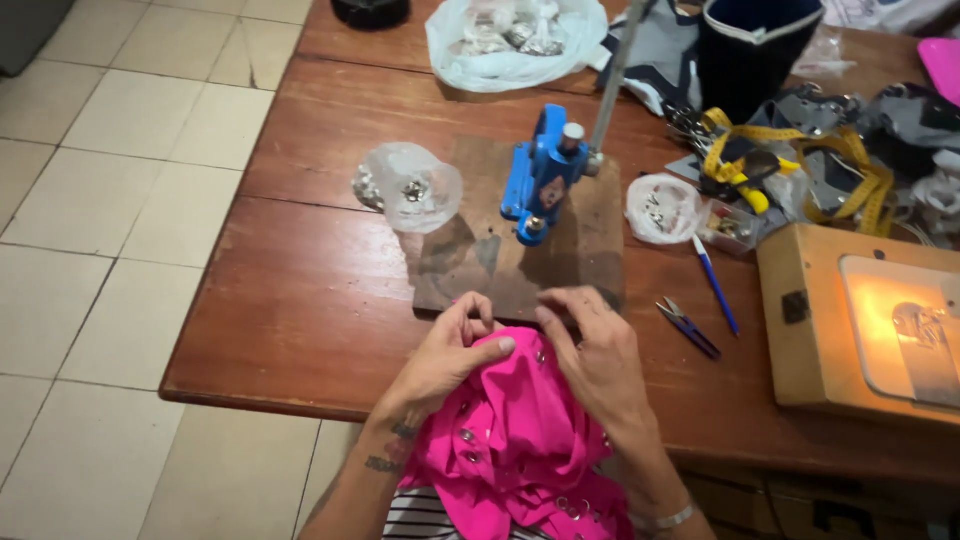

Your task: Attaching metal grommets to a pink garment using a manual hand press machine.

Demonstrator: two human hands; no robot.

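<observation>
While both hands are bunching the cloth at the table's near edge, progress reads as follows:
Garment: bright pink fabric piece (515, 440), lying at the table edge, already carrying several silver snaps.
Left hand (445, 355): pinching a fold of it.
Right hand (595, 355): gripping and pressing the cloth.
Press: blue hand-lever snap press (540, 180) on its wooden board (480, 270), standing unloaded.
Remaining: judging by this, more snaps are waiting in the clear plastic bag (410, 185).

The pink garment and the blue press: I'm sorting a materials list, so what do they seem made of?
The pink garment looks like soft knit fabric, matte, bunching in folds, dotted with shiny metal snaps. The blue press seems cast metal with glossy blue paint and a bare steel lever, standing on a worn wooden board.
</observation>
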